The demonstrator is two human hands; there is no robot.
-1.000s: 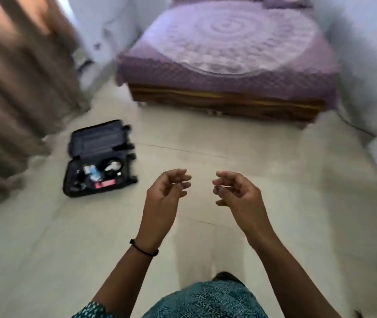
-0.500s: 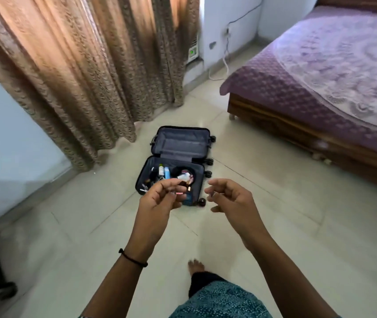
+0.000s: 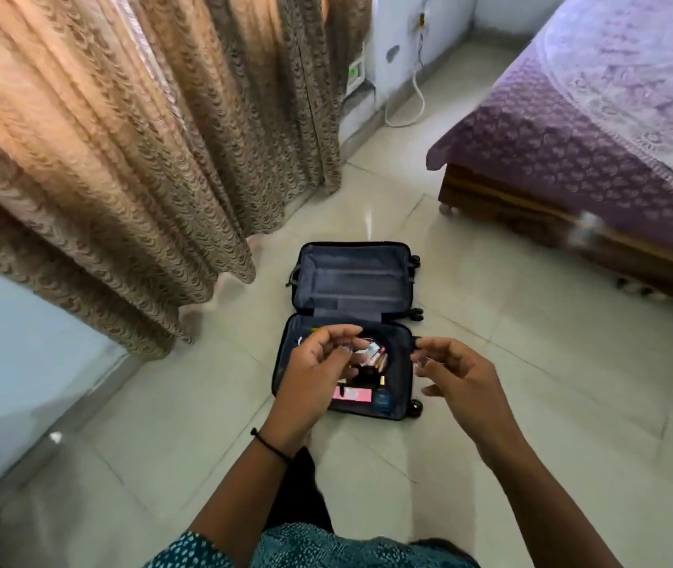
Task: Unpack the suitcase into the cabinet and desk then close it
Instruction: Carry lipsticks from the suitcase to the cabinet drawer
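A small black suitcase lies open on the tiled floor straight ahead, its bare lid half toward the curtain. The near half holds several small items, among them a pink packet and a blue item. My left hand hovers in front of the near half and hides part of its contents; its fingers are curled and apart, holding nothing. My right hand hangs level with the suitcase's right edge, fingers loosely curled, also with nothing in it. Neither cabinet nor desk is in view.
Brown patterned curtains hang along the left. A bed with a purple cover on a wooden frame fills the right. A white cable trails from a wall socket at the back. Pale floor tiles surround the suitcase.
The view has swung left and closed in on the suitcase, which now sits centred and much nearer. Both hands stay raised and without anything in them.
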